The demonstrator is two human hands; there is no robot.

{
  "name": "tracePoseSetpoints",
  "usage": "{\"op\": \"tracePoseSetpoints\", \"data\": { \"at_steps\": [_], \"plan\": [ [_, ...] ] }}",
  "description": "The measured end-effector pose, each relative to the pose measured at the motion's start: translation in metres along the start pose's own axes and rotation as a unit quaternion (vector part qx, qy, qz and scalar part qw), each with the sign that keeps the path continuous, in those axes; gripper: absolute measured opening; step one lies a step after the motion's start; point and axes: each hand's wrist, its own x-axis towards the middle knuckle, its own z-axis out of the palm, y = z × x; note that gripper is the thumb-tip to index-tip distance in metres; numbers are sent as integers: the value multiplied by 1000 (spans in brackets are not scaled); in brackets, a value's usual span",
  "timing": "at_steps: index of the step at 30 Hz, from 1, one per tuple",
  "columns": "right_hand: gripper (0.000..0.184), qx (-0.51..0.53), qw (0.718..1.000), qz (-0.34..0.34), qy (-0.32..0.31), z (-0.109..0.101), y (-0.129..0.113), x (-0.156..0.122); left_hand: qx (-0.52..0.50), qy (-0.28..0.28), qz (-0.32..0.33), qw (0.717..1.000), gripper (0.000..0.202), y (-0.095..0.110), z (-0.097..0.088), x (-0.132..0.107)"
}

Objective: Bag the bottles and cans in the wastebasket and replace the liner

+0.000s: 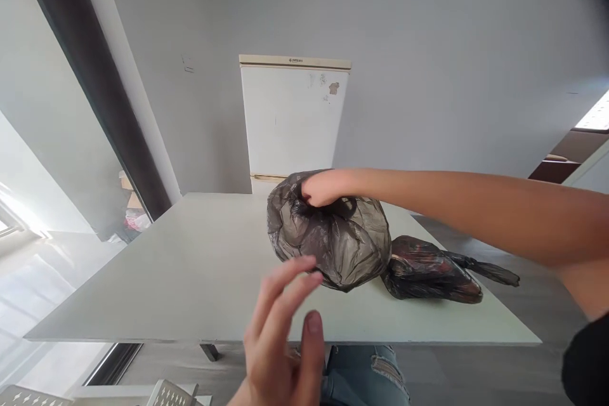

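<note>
A black, see-through plastic garbage bag (352,247) spreads wide over the table, its mouth towards me. My right hand (326,188) reaches in from the right and is curled closed on the bag's gathered film; its fingertips are hidden in the folds. In front of the bag's near edge is my left hand (285,330), open, fingers apart and slightly bent, holding nothing. Right of the open bag lies a second black plastic bag (428,273), filled and knotted, with a twisted tail pointing right. Reddish contents show faintly through it.
Both bags are on or over a pale table (157,279), whose near edge runs in front of my jeans (366,374). Behind the table stands a white refrigerator (292,117) against a grey wall. White perforated furniture (171,395) is at the lower left.
</note>
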Motion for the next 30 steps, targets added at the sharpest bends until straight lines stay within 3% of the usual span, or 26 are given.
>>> {"op": "tracePoseSetpoints", "data": {
  "at_steps": [4, 6, 9, 13, 15, 18, 21, 24, 27, 30],
  "plan": [
    [8, -117, 991, 44, 55, -18, 11, -40, 23, -74, -31, 997, 42, -17, 5, 46],
    [14, -127, 986, 41, 100, -20, 24, -45, 62, -93, -68, 991, 46, -41, 19, 65],
    [38, -71, 988, 38, 133, -15, 51, -30, 96, -109, -150, 978, 58, -89, 42, 81],
    [45, 133, 985, 83, 71, 1, 91, 3, 60, -137, -249, 957, 74, -147, 58, 83],
    [48, 190, 976, 94, 39, 12, 106, 13, 19, -135, -289, 948, 69, -169, 61, 77],
    [66, 239, 965, 110, 7, 25, 122, 17, -38, -116, -327, 937, 60, -195, 62, 66],
    [74, 354, 927, 121, -14, 32, 134, 11, -38, -116, -350, 929, 46, -211, 63, 54],
    [70, 490, 862, 125, -28, 37, 145, 5, -17, -87, -369, 925, 32, -221, 64, 49],
    [68, 557, 815, 157, -31, 48, 154, 0, 3, -72, -392, 917, 32, -229, 65, 48],
    [66, 576, 791, 206, -14, 65, 161, -6, 20, -88, -421, 902, 30, -240, 66, 45]
  ]
}}
